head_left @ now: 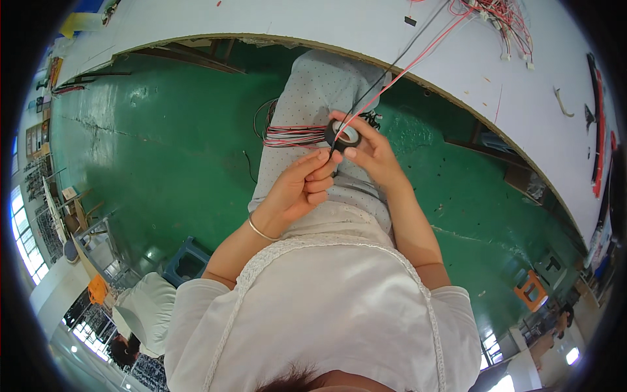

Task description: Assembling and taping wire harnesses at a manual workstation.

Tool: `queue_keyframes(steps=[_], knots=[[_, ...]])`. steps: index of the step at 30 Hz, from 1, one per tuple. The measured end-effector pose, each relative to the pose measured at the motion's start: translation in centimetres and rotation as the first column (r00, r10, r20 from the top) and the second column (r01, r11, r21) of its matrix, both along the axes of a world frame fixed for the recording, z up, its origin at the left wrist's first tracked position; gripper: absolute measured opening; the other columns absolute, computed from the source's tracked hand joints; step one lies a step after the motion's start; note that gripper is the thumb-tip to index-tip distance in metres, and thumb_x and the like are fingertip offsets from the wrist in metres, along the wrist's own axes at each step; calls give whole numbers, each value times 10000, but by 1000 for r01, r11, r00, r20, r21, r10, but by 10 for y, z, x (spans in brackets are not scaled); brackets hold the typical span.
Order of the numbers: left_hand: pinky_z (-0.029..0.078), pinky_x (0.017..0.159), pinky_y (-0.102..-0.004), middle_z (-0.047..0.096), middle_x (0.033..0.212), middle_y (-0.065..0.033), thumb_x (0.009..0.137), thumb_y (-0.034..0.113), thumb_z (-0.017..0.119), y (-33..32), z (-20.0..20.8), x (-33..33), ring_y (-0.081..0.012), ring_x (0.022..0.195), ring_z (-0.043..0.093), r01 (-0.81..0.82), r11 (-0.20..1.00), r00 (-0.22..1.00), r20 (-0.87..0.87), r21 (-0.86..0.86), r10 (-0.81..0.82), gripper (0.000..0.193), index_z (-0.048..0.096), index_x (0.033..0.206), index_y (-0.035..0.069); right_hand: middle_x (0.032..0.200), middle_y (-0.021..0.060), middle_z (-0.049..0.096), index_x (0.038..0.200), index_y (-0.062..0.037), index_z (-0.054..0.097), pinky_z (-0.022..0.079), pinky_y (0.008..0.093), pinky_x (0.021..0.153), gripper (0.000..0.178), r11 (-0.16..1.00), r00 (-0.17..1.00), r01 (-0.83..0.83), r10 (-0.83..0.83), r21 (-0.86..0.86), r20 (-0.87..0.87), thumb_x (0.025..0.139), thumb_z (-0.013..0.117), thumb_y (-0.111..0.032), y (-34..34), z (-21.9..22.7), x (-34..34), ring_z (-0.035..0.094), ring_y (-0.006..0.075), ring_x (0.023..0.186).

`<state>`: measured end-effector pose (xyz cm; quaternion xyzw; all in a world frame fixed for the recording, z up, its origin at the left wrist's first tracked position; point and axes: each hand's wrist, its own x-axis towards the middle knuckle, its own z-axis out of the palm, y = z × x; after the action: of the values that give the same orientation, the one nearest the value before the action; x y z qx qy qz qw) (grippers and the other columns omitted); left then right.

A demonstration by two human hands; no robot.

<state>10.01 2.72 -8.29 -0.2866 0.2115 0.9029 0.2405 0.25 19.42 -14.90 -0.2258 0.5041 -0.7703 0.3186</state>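
Observation:
Above my lap, my left hand (308, 181) pinches the black and red wires (358, 108) at their near end, thumb and fingers pressed together. A roll of black tape (336, 138) is gripped by my right hand (373, 155), its fingers curved around the far side and the thumb on the near side. The wires run across the roll and up to the table at the upper right. A bundle of red, black and white wires (295, 136) lies across my lap, left of the tape roll; its right end is partly hidden behind the roll.
The white table (261, 16) curves around in front of me and to the right. A tangle of red wires with white connectors (506, 23) rests on it. An orange stool (530, 291) stands on the green floor (176, 189) at right, a blue stool (187, 262) at left. Another person (147, 313) is at lower left.

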Motion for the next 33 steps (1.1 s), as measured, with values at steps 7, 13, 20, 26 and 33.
queue_keyframes(steps=[7, 13, 20, 26, 33], knots=[[264, 443, -226, 396, 652, 73, 989, 148, 575, 10, -20, 13, -54, 539, 375, -189, 794, 978, -186, -578, 98, 167, 643, 1121, 71, 1389, 166, 513, 1427, 28, 414, 417, 357, 1052, 618, 982, 976, 112, -138, 155, 170, 969, 591, -349, -19, -3, 13, 526, 226, 1252], [392, 453, -274, 523, 652, -21, 848, 6, 645, -2, -27, 6, -138, 508, 494, -628, -352, 748, -414, -694, -519, 284, 688, 1125, 54, 1198, 163, 633, 1365, 2, 491, 551, 341, 764, 641, 997, 841, -77, 55, 19, 539, 1026, 357, -525, 3, 40, 13, 662, 241, 965], [397, 440, -290, 553, 648, -2, 768, 13, 697, -7, -17, -1, -139, 487, 507, -683, -484, 690, -266, -547, -673, 382, 697, 1143, 82, 1152, 119, 642, 1322, -14, 547, 551, 294, 753, 526, 889, 954, -254, 165, 380, 251, 946, 632, -371, 12, 68, 3, 644, 164, 971], [427, 494, -315, 566, 659, 1, 829, 46, 682, -3, -4, -5, -157, 532, 541, -605, -528, 724, -136, -595, -676, 192, 699, 1016, 87, 1105, 78, 653, 1218, -23, 624, 518, 292, 845, 540, 891, 994, 18, 32, 453, -102, 786, 801, -294, 9, 72, 1, 637, 179, 993], [451, 800, -342, 635, 746, -50, 954, 128, 580, -12, -17, -13, -228, 721, 614, -142, 130, 800, -191, -981, -569, 96, 637, 980, 55, 1090, 96, 648, 1167, -59, 621, 501, 334, 874, 496, 780, 873, 288, 24, 556, -486, 698, 766, -126, 15, 27, -3, 640, 258, 989]])
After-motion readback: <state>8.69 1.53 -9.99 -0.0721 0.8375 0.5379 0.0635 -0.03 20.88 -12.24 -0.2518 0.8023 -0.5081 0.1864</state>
